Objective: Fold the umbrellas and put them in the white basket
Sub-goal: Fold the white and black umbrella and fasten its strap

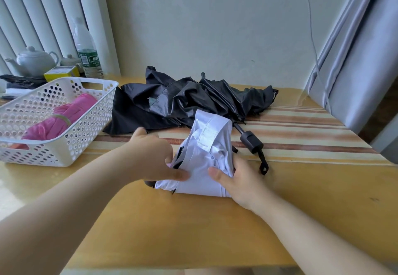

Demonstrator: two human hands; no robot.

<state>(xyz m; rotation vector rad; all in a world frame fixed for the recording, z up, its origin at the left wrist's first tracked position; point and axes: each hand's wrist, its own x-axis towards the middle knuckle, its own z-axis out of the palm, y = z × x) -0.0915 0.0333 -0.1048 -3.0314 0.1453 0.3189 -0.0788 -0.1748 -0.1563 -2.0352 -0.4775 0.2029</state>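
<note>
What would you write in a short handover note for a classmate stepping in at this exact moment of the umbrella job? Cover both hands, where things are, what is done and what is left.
Left hand: grips the near left side of the white umbrella.
Right hand: grips its near right side, thumb on the fabric.
White umbrella: on the table, bundled, with its closure strap seemingly not yet wrapped round.
Pink umbrella: folded, already in the white basket.
Black umbrella: loose and crumpled behind the white one, handle toward you.
Left to do: finish and basket the white one, then fold and basket the black one.
</note>
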